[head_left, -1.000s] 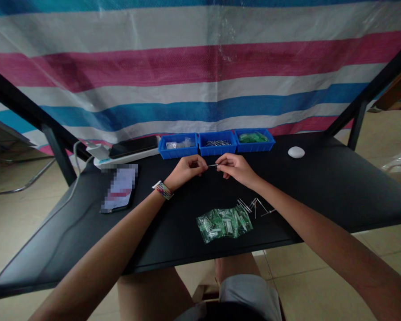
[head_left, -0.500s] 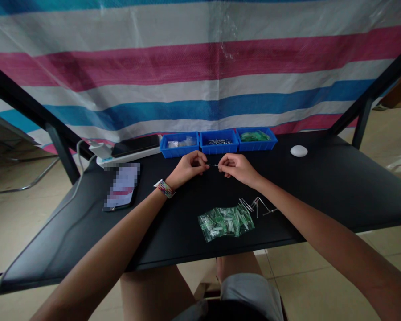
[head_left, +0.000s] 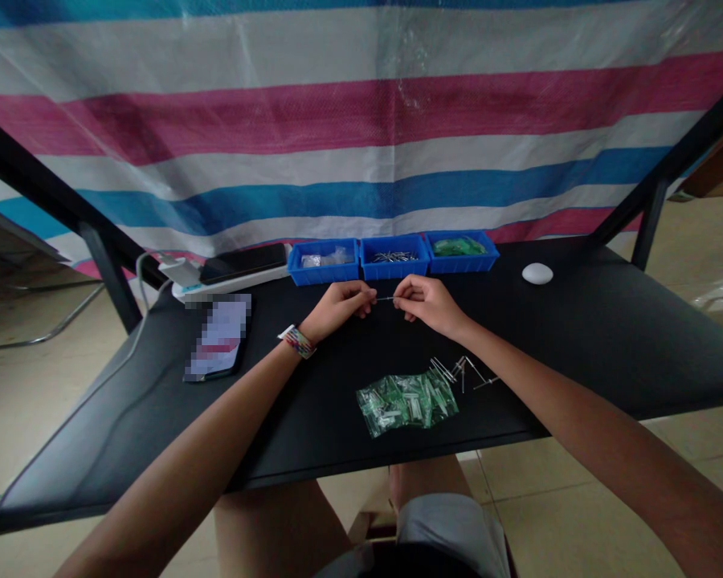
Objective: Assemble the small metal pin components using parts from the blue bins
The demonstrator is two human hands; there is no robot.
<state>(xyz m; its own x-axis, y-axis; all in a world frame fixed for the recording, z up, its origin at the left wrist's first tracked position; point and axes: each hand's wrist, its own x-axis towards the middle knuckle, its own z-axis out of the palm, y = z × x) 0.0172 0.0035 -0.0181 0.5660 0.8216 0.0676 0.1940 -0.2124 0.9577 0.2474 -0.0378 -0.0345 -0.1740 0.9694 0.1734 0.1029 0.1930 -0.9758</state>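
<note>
Just in front of the blue bins, my left hand [head_left: 342, 307] and my right hand [head_left: 426, 302] face each other over the table. A thin metal pin [head_left: 385, 299] spans the gap between their fingertips, lying roughly level. Each hand pinches one end, so both ends are hidden by fingers. Nearer the table's front edge lie green clear packets [head_left: 407, 401] with small pale pieces inside. Several loose metal pins [head_left: 461, 369] are scattered beside them, close to my right forearm.
Three blue bins stand in a row: one with clear bags [head_left: 292, 271], one with metal pins [head_left: 365, 269], one with green packets [head_left: 480, 261]. A power strip [head_left: 234, 284] and phone [head_left: 220, 341] are left, a white mouse [head_left: 537, 274] right. A striped sheet [head_left: 391, 116] hangs behind.
The fingers of my left hand have closed in and curled lower around their end of the pin. My right hand has barely moved.
</note>
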